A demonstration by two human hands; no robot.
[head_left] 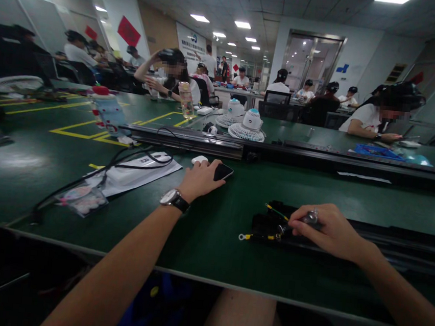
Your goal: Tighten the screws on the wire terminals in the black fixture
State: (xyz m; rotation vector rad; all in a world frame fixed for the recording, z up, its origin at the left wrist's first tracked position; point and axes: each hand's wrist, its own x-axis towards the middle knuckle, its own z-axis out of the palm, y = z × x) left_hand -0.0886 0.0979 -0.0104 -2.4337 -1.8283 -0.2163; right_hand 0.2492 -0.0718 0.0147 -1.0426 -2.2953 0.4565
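Observation:
My left hand (pixel 201 180), with a watch at the wrist, is over a dark-screened smartphone (pixel 224 172); its thumb and fingers close around the near end. A small white case (pixel 200 160) is just beyond those fingers. My right hand (pixel 328 231) grips a dark hand tool (pixel 313 218) with a silvery upper end; its exact kind is unclear. Below that hand lies a long black rail (pixel 381 240). At the rail's left end, a yellow-green wire (pixel 277 211) and a ring terminal (pixel 242 236) on a second yellow-sleeved wire stick out.
Left of my left hand are a white paper (pixel 139 173), a black cable (pixel 111 165) and a clear packet (pixel 83 199). A long dark rail (pixel 188 142) crosses the green table (pixel 204 223). Beyond it stand white fans (pixel 247 127); a blue bottle (pixel 107 111) is left. People sit farther back.

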